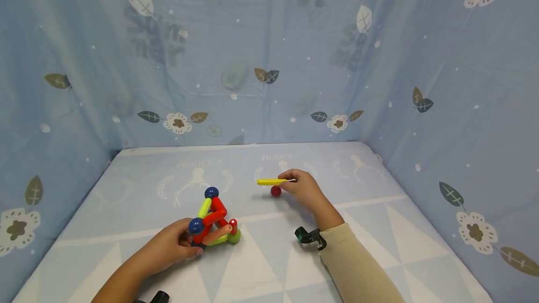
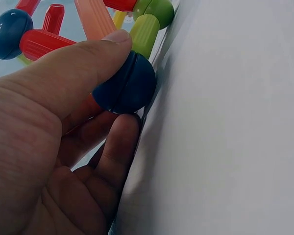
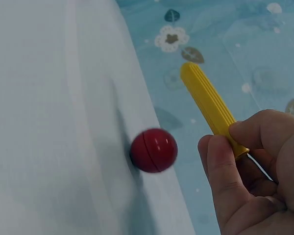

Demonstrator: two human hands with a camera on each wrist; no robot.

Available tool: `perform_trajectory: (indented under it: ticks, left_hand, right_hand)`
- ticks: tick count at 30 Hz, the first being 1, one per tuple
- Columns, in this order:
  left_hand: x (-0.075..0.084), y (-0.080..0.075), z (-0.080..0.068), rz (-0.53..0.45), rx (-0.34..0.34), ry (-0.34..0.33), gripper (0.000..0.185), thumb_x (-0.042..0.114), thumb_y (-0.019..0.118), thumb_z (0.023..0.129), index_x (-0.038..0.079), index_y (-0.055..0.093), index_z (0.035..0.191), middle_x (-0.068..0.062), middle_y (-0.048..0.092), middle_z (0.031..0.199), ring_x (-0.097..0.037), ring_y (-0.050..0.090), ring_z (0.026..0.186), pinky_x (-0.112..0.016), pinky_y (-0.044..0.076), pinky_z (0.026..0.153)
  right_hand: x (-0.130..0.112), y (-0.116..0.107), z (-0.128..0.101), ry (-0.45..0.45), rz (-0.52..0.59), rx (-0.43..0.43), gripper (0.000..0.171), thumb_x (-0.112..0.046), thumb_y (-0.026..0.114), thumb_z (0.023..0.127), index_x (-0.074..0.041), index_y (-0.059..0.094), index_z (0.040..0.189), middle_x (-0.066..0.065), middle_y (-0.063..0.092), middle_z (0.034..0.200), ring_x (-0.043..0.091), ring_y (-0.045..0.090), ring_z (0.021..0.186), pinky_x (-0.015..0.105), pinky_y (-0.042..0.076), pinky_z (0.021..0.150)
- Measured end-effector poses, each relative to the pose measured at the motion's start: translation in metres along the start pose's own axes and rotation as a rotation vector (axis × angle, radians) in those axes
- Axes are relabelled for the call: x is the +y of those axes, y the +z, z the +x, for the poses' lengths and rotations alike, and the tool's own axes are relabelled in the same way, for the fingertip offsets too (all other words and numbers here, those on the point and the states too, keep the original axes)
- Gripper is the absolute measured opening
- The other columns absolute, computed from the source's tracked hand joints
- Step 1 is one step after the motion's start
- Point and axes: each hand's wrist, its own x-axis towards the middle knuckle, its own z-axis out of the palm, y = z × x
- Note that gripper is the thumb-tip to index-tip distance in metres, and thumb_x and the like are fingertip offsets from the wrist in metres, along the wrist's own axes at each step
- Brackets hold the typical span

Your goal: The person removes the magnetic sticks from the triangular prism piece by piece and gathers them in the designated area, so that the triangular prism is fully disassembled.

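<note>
My right hand (image 1: 304, 191) pinches one end of a yellow rod (image 3: 206, 98) between thumb and fingers, holding it level above the table. Close below it a dark red ball (image 3: 154, 150) lies on the cloth, apart from the rod in the right wrist view. On the left, my left hand (image 1: 168, 244) grips a structure of rods and balls by a blue ball (image 2: 130, 85) at its base. That structure joins red rods (image 1: 219, 207), a yellow-green rod (image 1: 204, 208), an orange rod (image 1: 219, 234), blue balls (image 1: 211, 192) and a green ball (image 1: 235, 236).
A pale patterned cloth covers the table (image 1: 252, 265). Blue curtains (image 1: 261, 50) with leaves and flowers hang behind it and at both sides. A black strap mount (image 1: 310, 237) sits on the right wrist, beside a beige sleeve (image 1: 358, 265).
</note>
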Motion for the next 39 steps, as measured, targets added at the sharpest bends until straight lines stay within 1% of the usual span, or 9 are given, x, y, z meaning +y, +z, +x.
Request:
perform_trajectory:
  ticks: [7, 11, 16, 18, 23, 28, 30, 35, 39]
  left_hand:
    - [-0.001, -0.001, 0.001, -0.005, 0.001, 0.02, 0.051, 0.037, 0.087, 0.065, 0.035, 0.059, 0.109, -0.001, 0.054, 0.085, -0.017, 0.053, 0.075, -0.025, 0.044, 0.061]
    - [0.0, -0.002, -0.001, 0.0, 0.003, 0.007, 0.05, 0.038, 0.087, 0.064, 0.035, 0.059, 0.106, -0.001, 0.054, 0.084, -0.017, 0.052, 0.075, -0.025, 0.044, 0.06]
    - [0.001, -0.003, -0.001, -0.005, -0.01, 0.003, 0.049, 0.038, 0.086, 0.065, 0.034, 0.06, 0.106, -0.002, 0.054, 0.083, -0.017, 0.052, 0.074, -0.025, 0.043, 0.059]
    - [0.001, -0.003, -0.001, -0.009, -0.014, -0.002, 0.049, 0.038, 0.086, 0.065, 0.033, 0.06, 0.106, -0.002, 0.054, 0.083, -0.017, 0.052, 0.074, -0.025, 0.043, 0.059]
    - [0.0, -0.002, 0.001, -0.021, -0.012, -0.015, 0.051, 0.038, 0.086, 0.065, 0.029, 0.06, 0.108, -0.002, 0.054, 0.084, -0.017, 0.052, 0.075, -0.025, 0.044, 0.06]
    - [0.001, -0.001, 0.0, -0.011, -0.004, -0.01, 0.053, 0.038, 0.087, 0.065, 0.028, 0.06, 0.109, -0.003, 0.054, 0.084, -0.017, 0.051, 0.076, -0.025, 0.043, 0.06]
    - [0.002, -0.001, 0.0, -0.007, 0.002, -0.01, 0.053, 0.038, 0.087, 0.064, 0.028, 0.06, 0.109, -0.003, 0.054, 0.084, -0.017, 0.051, 0.076, -0.025, 0.042, 0.06]
    - [0.001, 0.0, 0.0, -0.008, 0.005, -0.02, 0.053, 0.038, 0.087, 0.064, 0.028, 0.06, 0.109, -0.002, 0.054, 0.084, -0.017, 0.052, 0.076, -0.025, 0.043, 0.06]
    - [0.0, 0.0, 0.001, -0.013, 0.002, -0.017, 0.054, 0.038, 0.087, 0.064, 0.028, 0.06, 0.109, -0.003, 0.054, 0.084, -0.018, 0.052, 0.076, -0.026, 0.043, 0.06]
  right_hand:
    - [0.017, -0.018, 0.008, 0.039, 0.016, 0.041, 0.015, -0.026, 0.072, 0.085, -0.029, 0.069, 0.099, -0.005, 0.065, 0.107, 0.018, 0.06, 0.099, 0.035, 0.048, 0.084]
    - [0.027, -0.027, 0.009, 0.064, 0.025, 0.039, 0.016, -0.028, 0.071, 0.086, -0.029, 0.069, 0.102, -0.006, 0.064, 0.113, 0.018, 0.058, 0.104, 0.037, 0.046, 0.089]
    - [0.039, -0.042, 0.008, 0.104, 0.003, 0.056, 0.016, -0.028, 0.068, 0.089, -0.031, 0.068, 0.105, -0.007, 0.061, 0.118, 0.018, 0.055, 0.109, 0.038, 0.043, 0.093]
    - [0.043, -0.048, 0.008, 0.119, 0.005, 0.064, 0.016, -0.027, 0.066, 0.09, -0.03, 0.068, 0.105, -0.006, 0.061, 0.118, 0.017, 0.056, 0.109, 0.037, 0.044, 0.092]
    - [0.055, -0.062, 0.011, 0.129, 0.067, 0.067, 0.018, -0.022, 0.064, 0.092, -0.023, 0.068, 0.11, 0.0, 0.062, 0.121, 0.018, 0.06, 0.108, 0.033, 0.049, 0.089]
    - [0.069, -0.076, 0.014, 0.147, 0.048, 0.082, 0.019, -0.021, 0.063, 0.092, -0.022, 0.067, 0.111, 0.0, 0.06, 0.123, 0.018, 0.057, 0.11, 0.03, 0.049, 0.087]
    - [0.075, -0.082, 0.014, 0.151, 0.076, 0.077, 0.022, -0.02, 0.063, 0.093, -0.019, 0.066, 0.114, 0.003, 0.059, 0.126, 0.02, 0.055, 0.113, 0.03, 0.049, 0.088]
    - [0.086, -0.097, 0.013, 0.178, 0.223, 0.066, 0.028, -0.01, 0.06, 0.094, -0.007, 0.062, 0.121, 0.011, 0.054, 0.131, 0.023, 0.053, 0.118, 0.027, 0.05, 0.09]
    - [0.094, -0.109, 0.011, 0.184, 0.239, 0.088, 0.03, -0.007, 0.058, 0.094, -0.005, 0.059, 0.124, 0.012, 0.051, 0.133, 0.023, 0.051, 0.119, 0.023, 0.05, 0.089]
